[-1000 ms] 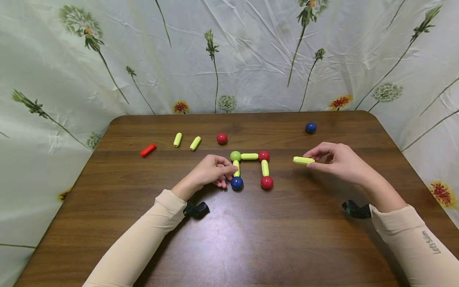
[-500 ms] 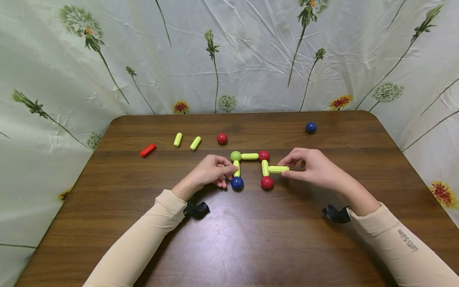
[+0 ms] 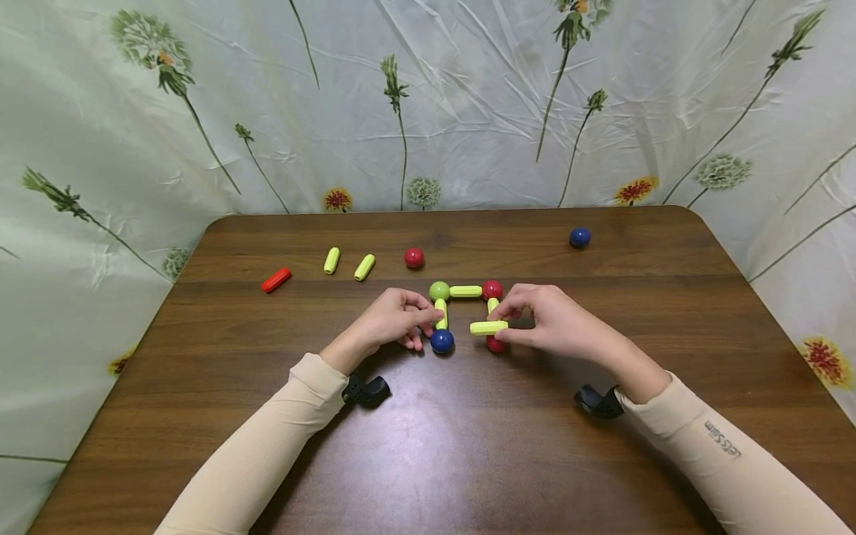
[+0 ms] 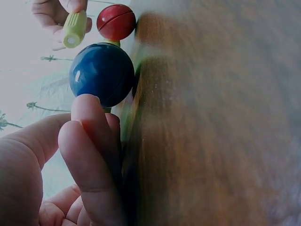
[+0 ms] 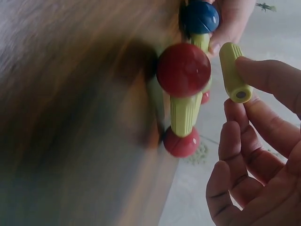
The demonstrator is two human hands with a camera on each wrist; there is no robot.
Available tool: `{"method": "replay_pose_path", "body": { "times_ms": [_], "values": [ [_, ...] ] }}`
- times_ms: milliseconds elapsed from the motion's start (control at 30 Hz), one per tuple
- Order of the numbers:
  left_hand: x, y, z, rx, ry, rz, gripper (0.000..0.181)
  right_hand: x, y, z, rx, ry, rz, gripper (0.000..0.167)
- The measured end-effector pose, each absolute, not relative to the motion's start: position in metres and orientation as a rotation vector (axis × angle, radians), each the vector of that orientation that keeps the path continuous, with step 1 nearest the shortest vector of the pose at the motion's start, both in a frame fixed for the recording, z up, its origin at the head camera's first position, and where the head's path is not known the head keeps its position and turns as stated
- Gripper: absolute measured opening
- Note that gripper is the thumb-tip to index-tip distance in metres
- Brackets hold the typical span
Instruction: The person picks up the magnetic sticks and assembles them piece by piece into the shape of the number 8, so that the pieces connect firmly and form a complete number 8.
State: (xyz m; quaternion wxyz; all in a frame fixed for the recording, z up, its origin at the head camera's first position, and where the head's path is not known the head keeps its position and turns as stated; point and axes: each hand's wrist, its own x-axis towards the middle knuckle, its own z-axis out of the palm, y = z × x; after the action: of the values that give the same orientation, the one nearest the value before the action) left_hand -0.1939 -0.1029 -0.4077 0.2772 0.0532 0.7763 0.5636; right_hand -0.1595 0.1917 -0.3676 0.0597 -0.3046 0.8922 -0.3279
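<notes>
A three-sided frame of balls and yellow rods lies on the table, with a green ball [image 3: 439, 291] and a red ball [image 3: 492, 290] at its far corners. Its near ends are a blue ball [image 3: 442, 341] and another red ball [image 3: 496, 344]. The left hand [image 3: 400, 318] pinches the frame's left rod [image 3: 441, 314]. Between thumb and fingers the right hand [image 3: 550, 318] holds a loose yellow rod [image 3: 488, 328] above the near red ball, partly covering it. In the right wrist view this held rod [image 5: 231, 73] is apart from the frame.
Behind the left hand lie a red rod [image 3: 276, 280], two yellow rods [image 3: 331, 261] [image 3: 364, 267] and a red ball [image 3: 414, 258]. A blue ball [image 3: 579, 238] rests near the table's far edge at the right. A flowered cloth [image 3: 468, 111] hangs behind the table.
The right hand has moved left and toward the near side, bringing its yellow rod from right of the frame to over its near right corner. The left hand has stayed in place.
</notes>
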Motion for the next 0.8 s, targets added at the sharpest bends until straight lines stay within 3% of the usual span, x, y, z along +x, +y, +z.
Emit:
{"method": "replay_pose_path", "body": {
  "times_ms": [233, 800],
  "values": [
    [-0.194, -0.103, -0.407, 0.146, 2.075, 1.523, 0.021, -0.161, 0.179, -0.371, -0.966, 2.702, -0.916, 0.011],
    [-0.195, -0.103, -0.408, 0.139, 2.080, 1.510, 0.023, -0.163, 0.164, -0.381, -0.960, 2.743, -0.805, 0.016]
  ]
}}
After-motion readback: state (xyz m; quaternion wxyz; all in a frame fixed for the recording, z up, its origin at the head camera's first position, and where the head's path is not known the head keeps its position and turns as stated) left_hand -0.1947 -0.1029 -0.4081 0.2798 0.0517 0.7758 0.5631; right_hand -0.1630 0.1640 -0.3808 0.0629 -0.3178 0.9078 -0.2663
